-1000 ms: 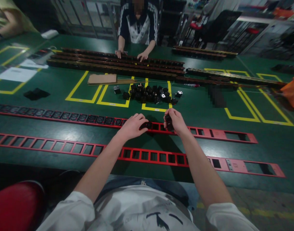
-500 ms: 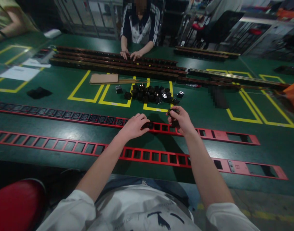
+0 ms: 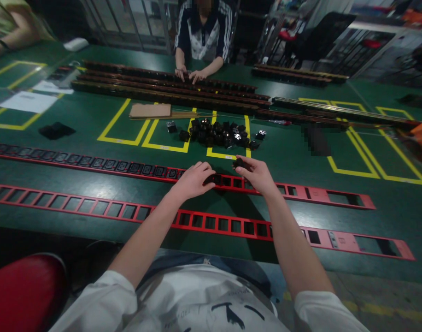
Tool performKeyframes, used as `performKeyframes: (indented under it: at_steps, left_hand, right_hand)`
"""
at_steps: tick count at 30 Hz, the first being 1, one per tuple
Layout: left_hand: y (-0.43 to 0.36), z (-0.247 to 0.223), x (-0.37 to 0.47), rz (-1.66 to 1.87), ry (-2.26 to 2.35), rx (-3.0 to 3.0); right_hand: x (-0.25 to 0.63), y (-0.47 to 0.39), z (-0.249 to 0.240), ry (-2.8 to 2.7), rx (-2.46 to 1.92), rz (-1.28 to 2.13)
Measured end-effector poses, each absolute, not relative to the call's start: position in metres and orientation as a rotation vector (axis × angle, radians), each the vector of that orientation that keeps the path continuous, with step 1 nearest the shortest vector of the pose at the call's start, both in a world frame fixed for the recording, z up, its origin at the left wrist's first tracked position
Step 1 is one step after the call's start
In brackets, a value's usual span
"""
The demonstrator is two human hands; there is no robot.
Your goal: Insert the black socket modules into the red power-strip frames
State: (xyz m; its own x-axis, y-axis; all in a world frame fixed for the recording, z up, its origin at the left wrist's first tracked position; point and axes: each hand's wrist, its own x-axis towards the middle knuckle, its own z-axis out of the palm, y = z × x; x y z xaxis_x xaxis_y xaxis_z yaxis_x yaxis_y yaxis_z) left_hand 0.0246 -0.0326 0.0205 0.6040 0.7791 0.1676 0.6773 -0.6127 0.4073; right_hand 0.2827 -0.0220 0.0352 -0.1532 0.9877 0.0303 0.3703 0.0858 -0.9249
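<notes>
We pinch a block (image 3: 240,163) between the thumb and fingers of our right hand (image 3: 257,175), seemingly lifted to clear the far frame (image 3: 319,194). Our left hand (image 3: 194,180) curls over that frame beside a second block (image 3: 217,180) seated there, perhaps steadying it; we cannot tell whether those fingers grip or merely rest. The pile (image 3: 216,134) lies just beyond, probably for easy reach. The near frame (image 3: 342,240) lies alongside, on our side.
</notes>
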Motion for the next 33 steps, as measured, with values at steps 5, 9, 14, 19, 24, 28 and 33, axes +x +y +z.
performKeyframes:
  at_steps: [5, 9, 14, 19, 24, 28, 33]
  left_hand:
    - [-0.033, 0.022, 0.025, 0.479, 1.182, 2.526]
    - [-0.033, 0.022, 0.025, 0.480, 1.180, 2.533]
    - [-0.033, 0.021, 0.025, 0.475, 1.182, 2.538]
    - [-0.033, 0.022, 0.026, 0.474, 1.193, 2.525]
    - [-0.034, 0.022, 0.026, 0.474, 1.194, 2.519]
    - [-0.034, 0.023, 0.026, 0.467, 1.197, 2.509]
    - [-0.034, 0.023, 0.026, 0.464, 1.196, 2.503]
  right_hand:
    - [0.285, -0.023, 0.034, -1.860, -1.401, 0.892]
    - [0.281, -0.027, 0.038, -2.123, -1.424, 0.784]
    - [0.275, -0.031, 0.044, -2.354, -1.462, 0.631]
    - [0.272, -0.033, 0.046, -2.461, -1.495, 0.564]
    - [0.270, -0.034, 0.047, -2.523, -1.526, 0.513]
    - [0.268, -0.035, 0.048, -2.560, -1.504, 0.476]
    - [0.266, -0.036, 0.048, -2.590, -1.486, 0.467]
